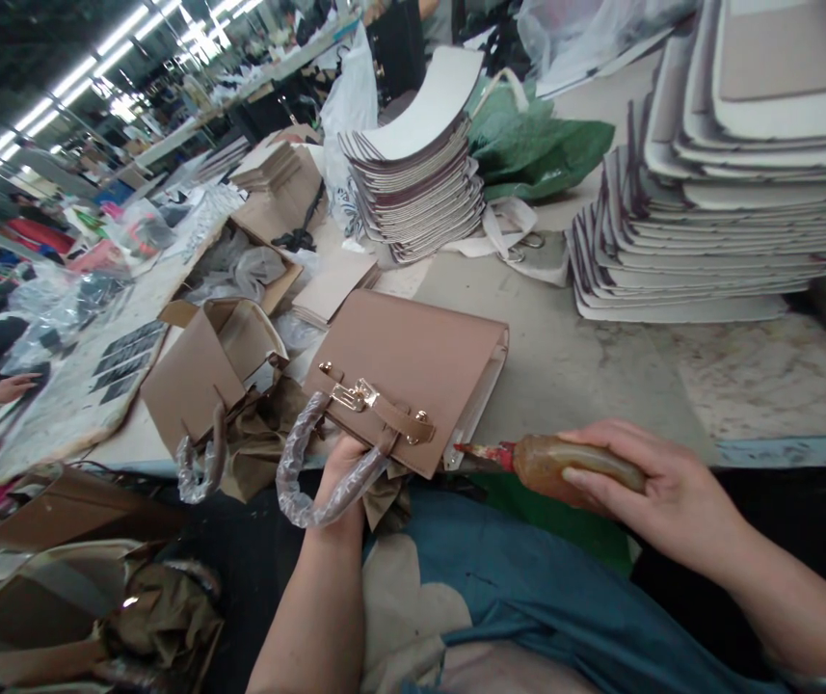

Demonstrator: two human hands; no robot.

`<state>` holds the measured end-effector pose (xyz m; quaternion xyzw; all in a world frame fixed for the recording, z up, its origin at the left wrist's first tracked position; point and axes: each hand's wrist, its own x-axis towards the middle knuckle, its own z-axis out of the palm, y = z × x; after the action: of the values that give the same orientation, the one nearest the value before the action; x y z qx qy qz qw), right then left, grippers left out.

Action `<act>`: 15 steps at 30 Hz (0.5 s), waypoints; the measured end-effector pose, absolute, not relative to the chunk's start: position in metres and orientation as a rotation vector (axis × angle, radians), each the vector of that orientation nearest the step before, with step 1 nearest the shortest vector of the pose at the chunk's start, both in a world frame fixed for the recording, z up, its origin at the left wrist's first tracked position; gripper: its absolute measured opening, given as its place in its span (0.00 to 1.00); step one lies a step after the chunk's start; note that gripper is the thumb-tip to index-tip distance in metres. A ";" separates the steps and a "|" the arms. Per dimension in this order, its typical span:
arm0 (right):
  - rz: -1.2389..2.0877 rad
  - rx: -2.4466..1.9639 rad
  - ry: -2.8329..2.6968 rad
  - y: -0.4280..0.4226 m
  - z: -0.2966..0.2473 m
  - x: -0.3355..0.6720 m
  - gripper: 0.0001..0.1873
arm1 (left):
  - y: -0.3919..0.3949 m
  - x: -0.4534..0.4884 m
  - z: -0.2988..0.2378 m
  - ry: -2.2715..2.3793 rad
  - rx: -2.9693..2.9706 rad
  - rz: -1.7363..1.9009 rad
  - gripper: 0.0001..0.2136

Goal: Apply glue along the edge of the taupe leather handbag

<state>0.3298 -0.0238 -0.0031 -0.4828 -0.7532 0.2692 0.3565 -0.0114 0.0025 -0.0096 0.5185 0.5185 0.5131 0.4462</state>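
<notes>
A tan handbag (pixel 413 333) with gold hardware lies tilted at the table's front edge. Its looped handle (pixel 298 472) is wrapped in clear plastic. My left hand (pixel 342 474) reaches past the handle and holds the bag at its lower edge; its fingers are mostly hidden behind the bag. In my right hand (pixel 626 472) is a squeeze bottle (pixel 553 467) of amber liquid, probably glue, fingers wrapped round it. The bottle's red-stained nozzle points left, at the open side edge of the bag, touching or very close to it.
Behind the bag stands a stack of curved panels (pixel 419 193); a taller panel stack (pixel 716 231) rises at right. Green plastic (pixel 539 145) lies between them. Left are another tan bag (pixel 196 376) and a cardboard box (pixel 279 280). Another person's hands (pixel 8 390) show at far left.
</notes>
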 end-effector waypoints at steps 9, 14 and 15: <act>0.461 -1.318 -1.860 -0.016 -0.010 0.337 0.12 | -0.002 -0.011 0.001 1.303 1.270 1.260 0.10; 0.598 -1.239 -1.937 -0.020 -0.007 0.334 0.12 | -0.007 -0.004 0.017 1.360 1.210 1.245 0.11; 0.526 -1.272 -1.904 -0.018 -0.008 0.334 0.12 | -0.007 -0.003 0.019 1.365 1.182 1.245 0.11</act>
<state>0.3341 -0.0178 -0.0081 -0.4994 -0.7477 0.2065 0.3859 -0.0032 -0.0065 0.0186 0.4794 0.5535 0.5052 0.4567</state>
